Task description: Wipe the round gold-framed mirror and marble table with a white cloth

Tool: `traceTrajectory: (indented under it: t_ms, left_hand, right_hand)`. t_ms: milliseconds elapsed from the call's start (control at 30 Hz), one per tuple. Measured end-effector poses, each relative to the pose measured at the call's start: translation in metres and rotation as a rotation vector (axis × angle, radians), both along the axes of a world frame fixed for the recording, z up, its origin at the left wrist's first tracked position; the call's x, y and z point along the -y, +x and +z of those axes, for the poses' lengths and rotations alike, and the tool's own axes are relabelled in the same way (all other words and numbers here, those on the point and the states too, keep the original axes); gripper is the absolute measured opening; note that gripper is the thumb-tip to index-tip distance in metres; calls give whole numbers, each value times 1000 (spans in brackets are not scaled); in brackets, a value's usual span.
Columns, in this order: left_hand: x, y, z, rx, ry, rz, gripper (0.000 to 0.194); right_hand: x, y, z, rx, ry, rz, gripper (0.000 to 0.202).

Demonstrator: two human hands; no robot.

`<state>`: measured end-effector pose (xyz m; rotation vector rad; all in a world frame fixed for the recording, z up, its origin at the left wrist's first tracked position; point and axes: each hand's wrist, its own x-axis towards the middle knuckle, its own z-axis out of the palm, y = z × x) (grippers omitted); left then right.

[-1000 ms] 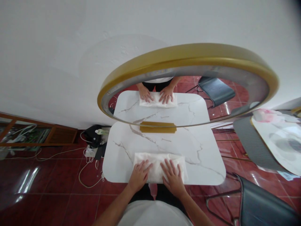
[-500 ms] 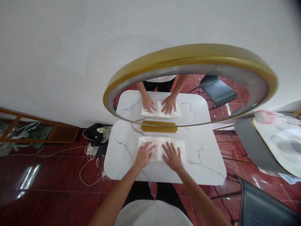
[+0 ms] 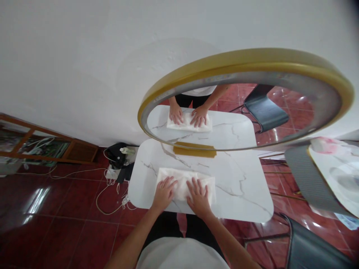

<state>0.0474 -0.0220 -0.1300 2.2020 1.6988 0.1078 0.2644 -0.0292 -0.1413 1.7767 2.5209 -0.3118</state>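
Observation:
A folded white cloth [image 3: 181,184] lies flat near the front edge of the white marbled table [image 3: 241,201]. My left hand [image 3: 164,194] rests on the cloth's left part, fingers spread and pointing forward. On its right part lies my right hand [image 3: 199,198], palm down, its fingers apart too. Neither hand grips anything. The gold-rimmed mirror [image 3: 269,123] above the table's back shows both hands and the cloth again.
A gold base [image 3: 194,149] sits at the table's back. To the right are a black chair [image 3: 311,243] and another white table [image 3: 339,168]. Cables and a black bag [image 3: 115,154] lie on the floor at left, beside a wooden cabinet [image 3: 81,150].
Both hands and the cloth have moved closer to the table's front edge and a little to the left. The view has shifted slightly, with the mirror now further right.

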Motion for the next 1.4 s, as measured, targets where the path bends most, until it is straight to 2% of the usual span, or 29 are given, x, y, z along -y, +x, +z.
traceTrajectory:
  t_ms: [100, 167, 233, 333, 533, 700, 867, 967, 1100, 1200, 1267, 1333, 1400]
  left_hand:
    - [50, -30, 1, -59, -24, -27, 61]
    - [72, -47, 1, -90, -33, -41, 63]
    - [83, -60, 1, -106, -33, -37, 63]
    - [81, -75, -2, -98, -5, -21, 63]
    - [39, -101, -10, -105, 80, 74, 62]
    - [-19, -115, -13, -108, 146, 158, 60]
    - [-80, -117, -20, -102, 170, 225, 58]
    - [-112, -117, -25, -91, 145, 255, 58]
    - [-148, -122, -26, -58, 59, 274, 58]
    - [-165, -127, -25, -40, 18, 269, 58]
    - [-168, -128, -24, -37, 8, 265, 58]
    - [-161, -129, -22, -34, 7, 265, 58]
    - [-144, -130, -20, -32, 29, 261, 59]
  right_hand:
    - [33, -13, -5, -43, -32, 125, 70]
    - [47, -20, -10, -66, -45, 195, 70]
    - [52, -28, -14, -78, -53, 231, 70]
    - [47, -42, -17, -88, -74, 229, 69]
    - [4, -89, -9, -119, -123, 148, 64]
    - [-48, -141, 0, -109, -139, 9, 60]
    - [-99, -188, 0, -98, -177, -240, 60]
    - [-130, -206, -3, -99, -169, -309, 60]
    - [-161, -216, -5, -98, -144, -330, 57]
    - [-172, -216, -4, -102, -114, -308, 56]
    - [-173, -212, -2, -106, -97, -274, 56]
    - [-167, -207, -1, -113, -85, -226, 57]
    - [-152, -201, -1, -118, -81, -182, 57]
